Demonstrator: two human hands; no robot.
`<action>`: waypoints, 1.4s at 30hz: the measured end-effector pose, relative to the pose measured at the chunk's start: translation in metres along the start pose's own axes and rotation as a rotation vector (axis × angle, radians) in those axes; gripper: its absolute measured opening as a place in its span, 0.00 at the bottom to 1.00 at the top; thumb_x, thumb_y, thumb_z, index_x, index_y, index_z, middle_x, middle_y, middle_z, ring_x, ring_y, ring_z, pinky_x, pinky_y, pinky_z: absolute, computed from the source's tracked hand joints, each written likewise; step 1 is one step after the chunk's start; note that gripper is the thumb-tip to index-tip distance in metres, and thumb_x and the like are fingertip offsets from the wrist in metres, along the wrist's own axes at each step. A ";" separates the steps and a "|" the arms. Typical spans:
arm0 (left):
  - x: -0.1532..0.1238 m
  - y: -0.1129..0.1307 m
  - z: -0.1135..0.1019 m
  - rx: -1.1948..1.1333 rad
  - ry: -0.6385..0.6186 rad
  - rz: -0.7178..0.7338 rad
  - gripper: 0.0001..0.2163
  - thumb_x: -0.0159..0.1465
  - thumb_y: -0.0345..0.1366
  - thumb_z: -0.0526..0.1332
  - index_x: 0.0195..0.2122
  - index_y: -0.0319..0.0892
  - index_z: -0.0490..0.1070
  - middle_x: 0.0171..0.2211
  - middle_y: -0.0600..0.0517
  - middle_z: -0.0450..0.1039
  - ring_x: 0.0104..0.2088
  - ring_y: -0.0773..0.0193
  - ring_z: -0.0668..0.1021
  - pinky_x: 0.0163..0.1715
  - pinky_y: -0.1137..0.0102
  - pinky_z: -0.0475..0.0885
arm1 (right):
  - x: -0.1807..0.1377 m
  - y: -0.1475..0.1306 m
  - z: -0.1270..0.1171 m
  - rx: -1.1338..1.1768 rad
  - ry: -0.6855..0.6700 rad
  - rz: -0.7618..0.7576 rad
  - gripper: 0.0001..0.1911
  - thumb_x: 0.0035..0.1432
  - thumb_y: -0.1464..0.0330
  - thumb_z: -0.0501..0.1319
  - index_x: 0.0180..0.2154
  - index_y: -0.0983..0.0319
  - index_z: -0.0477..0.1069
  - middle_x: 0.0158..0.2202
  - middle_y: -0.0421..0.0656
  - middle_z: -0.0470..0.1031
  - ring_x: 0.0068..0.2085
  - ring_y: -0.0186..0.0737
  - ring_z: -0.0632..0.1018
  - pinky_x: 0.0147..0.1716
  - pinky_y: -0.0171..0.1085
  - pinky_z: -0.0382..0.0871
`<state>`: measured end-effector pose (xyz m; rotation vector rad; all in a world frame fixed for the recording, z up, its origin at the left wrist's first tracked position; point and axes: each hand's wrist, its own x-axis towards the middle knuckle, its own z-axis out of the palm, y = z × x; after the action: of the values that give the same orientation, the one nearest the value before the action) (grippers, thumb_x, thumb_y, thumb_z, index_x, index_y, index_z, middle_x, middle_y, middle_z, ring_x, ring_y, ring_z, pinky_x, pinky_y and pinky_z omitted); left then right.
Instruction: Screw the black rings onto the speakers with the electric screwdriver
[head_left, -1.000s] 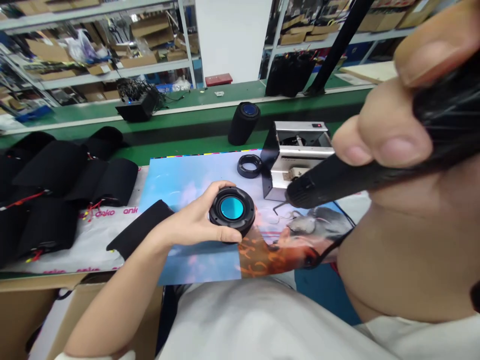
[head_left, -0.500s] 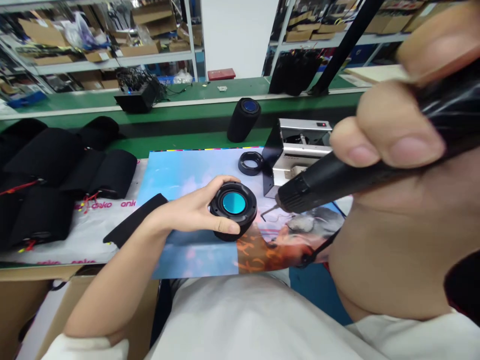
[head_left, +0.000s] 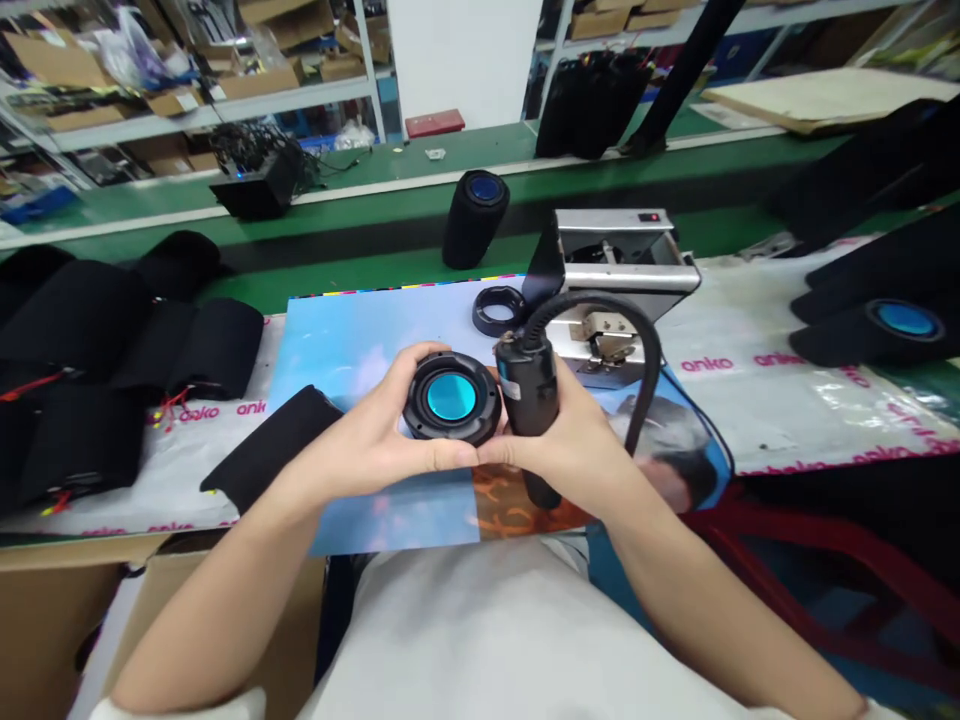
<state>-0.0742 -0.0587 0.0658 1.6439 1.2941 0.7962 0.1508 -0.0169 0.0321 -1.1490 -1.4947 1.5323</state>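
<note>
My left hand (head_left: 382,440) is wrapped round a round black speaker part (head_left: 452,398) with a shiny blue centre, held a little above the printed blue mat (head_left: 337,345). Right beside it, my right hand (head_left: 577,445) grips a black corded tool (head_left: 529,395) held upright, its cable (head_left: 637,340) looping up and over to the right. The thumbs of both hands meet under the speaker part. A loose black ring (head_left: 497,310) lies on the mat just behind them.
A metal fixture box (head_left: 622,270) stands behind the tool. A black cylindrical speaker (head_left: 472,215) stands on the green belt (head_left: 337,260). Black fabric sleeves (head_left: 112,350) pile up at left, another sleeve (head_left: 266,455) lies by my left wrist, more speakers (head_left: 877,325) lie at right.
My right hand has dropped from close to the camera down to the mat, bringing the tool upright beside the speaker part. My left hand has kept its hold.
</note>
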 end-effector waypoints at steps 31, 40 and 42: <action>0.017 -0.002 -0.016 0.003 -0.123 0.031 0.47 0.48 0.61 0.81 0.63 0.47 0.65 0.64 0.40 0.74 0.66 0.37 0.76 0.66 0.47 0.73 | 0.009 0.000 -0.004 -0.022 -0.041 0.003 0.47 0.33 0.65 0.84 0.57 0.57 0.73 0.48 0.41 0.79 0.54 0.50 0.79 0.63 0.50 0.75; 0.017 0.006 -0.018 0.112 -0.109 0.051 0.43 0.50 0.55 0.83 0.61 0.47 0.67 0.61 0.42 0.78 0.62 0.39 0.80 0.62 0.49 0.77 | 0.006 0.003 -0.003 -0.011 -0.020 0.019 0.46 0.32 0.64 0.85 0.55 0.57 0.73 0.49 0.41 0.79 0.52 0.49 0.80 0.58 0.48 0.78; 0.017 0.005 -0.018 0.097 -0.120 0.061 0.43 0.50 0.55 0.83 0.61 0.46 0.67 0.61 0.41 0.78 0.61 0.40 0.80 0.61 0.50 0.77 | 0.006 0.005 -0.003 -0.001 -0.017 0.020 0.46 0.32 0.64 0.85 0.55 0.57 0.72 0.49 0.41 0.79 0.52 0.50 0.80 0.58 0.48 0.78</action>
<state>-0.0832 -0.0379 0.0771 1.7876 1.2201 0.6687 0.1518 -0.0106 0.0269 -1.1574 -1.4996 1.5580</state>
